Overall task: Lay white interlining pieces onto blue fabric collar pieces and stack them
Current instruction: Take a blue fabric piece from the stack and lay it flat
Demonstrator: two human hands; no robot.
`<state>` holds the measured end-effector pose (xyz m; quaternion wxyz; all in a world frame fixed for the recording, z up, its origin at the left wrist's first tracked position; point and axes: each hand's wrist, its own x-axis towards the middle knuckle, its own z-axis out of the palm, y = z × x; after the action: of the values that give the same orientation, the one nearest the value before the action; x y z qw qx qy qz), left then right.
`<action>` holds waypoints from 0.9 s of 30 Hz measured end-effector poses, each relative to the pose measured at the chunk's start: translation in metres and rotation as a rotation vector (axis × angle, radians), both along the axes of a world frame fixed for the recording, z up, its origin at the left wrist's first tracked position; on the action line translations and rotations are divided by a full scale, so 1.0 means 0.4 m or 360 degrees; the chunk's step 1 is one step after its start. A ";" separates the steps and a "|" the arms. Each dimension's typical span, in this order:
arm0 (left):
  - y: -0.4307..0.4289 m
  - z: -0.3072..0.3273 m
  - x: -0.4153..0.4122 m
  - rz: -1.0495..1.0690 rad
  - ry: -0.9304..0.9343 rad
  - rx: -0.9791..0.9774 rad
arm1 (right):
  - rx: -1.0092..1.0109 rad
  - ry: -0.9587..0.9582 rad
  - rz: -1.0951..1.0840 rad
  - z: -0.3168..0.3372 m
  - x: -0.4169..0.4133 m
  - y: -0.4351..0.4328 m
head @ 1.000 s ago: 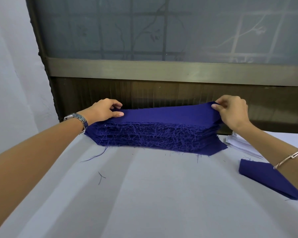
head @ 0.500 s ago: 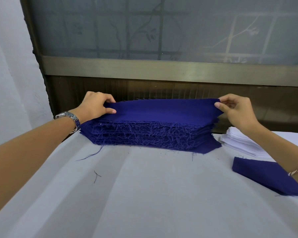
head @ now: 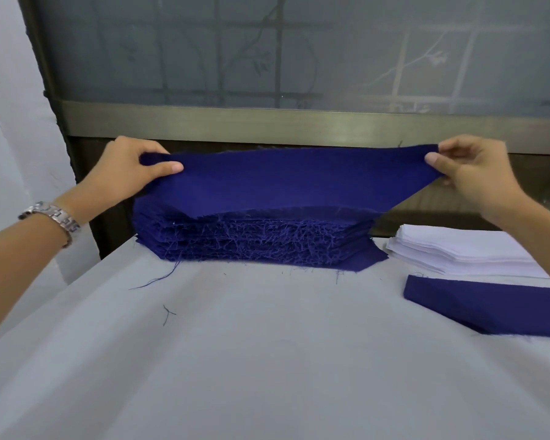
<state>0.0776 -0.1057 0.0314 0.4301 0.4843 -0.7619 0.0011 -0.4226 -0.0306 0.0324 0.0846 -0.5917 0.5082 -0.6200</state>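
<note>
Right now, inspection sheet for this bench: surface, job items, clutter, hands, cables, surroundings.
Surface: creased white cloth-covered table.
Job's things: blue collar piece held over the blue stack; white interlining stack to its right; separate blue piece in front of that.
Clutter: loose blue threads on the cloth.
Grippers: left hand and right hand each pinch one end.
Cables: nothing seen.
Surroundings: frosted window behind, wall at left.

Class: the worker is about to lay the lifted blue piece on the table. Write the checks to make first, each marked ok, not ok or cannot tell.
1. The left hand pinches one end of the lifted blue piece: ok.
2. The right hand pinches the other end: ok.
3. Only one layer lifted: cannot tell.
4. The white interlining stack lies beside the blue stack: ok.
5. The table is free of loose threads: not ok.
</note>
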 end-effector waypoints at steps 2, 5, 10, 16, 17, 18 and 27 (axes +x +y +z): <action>0.025 0.011 -0.020 -0.0118 0.0150 0.0183 | 0.0081 0.0028 -0.0002 0.021 -0.045 0.029; 0.051 0.017 -0.039 -0.0216 0.0210 0.0561 | 0.0308 0.0063 0.0036 0.036 -0.131 0.078; 0.095 -0.029 -0.078 -0.0498 0.0090 0.1142 | 0.0794 0.0256 0.0202 -0.019 -0.295 0.182; 0.138 -0.133 -0.130 -0.0614 -0.0012 0.1437 | 0.1318 0.0466 0.0329 -0.149 -0.410 0.258; 0.142 -0.148 -0.135 -0.0617 -0.0056 0.1484 | 0.1402 0.0514 0.0349 -0.160 -0.414 0.269; 0.145 -0.162 -0.139 -0.0618 -0.0091 0.1540 | 0.1487 0.0553 0.0391 -0.168 -0.411 0.281; 0.166 -0.233 -0.126 -0.0573 -0.0518 0.1788 | 0.1945 0.0700 0.0623 -0.190 -0.306 0.339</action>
<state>0.0272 -0.0395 -0.0619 -0.0195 0.4943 -0.7719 -0.3995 -0.5449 0.1052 -0.0436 0.4093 -0.6310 0.6563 -0.0598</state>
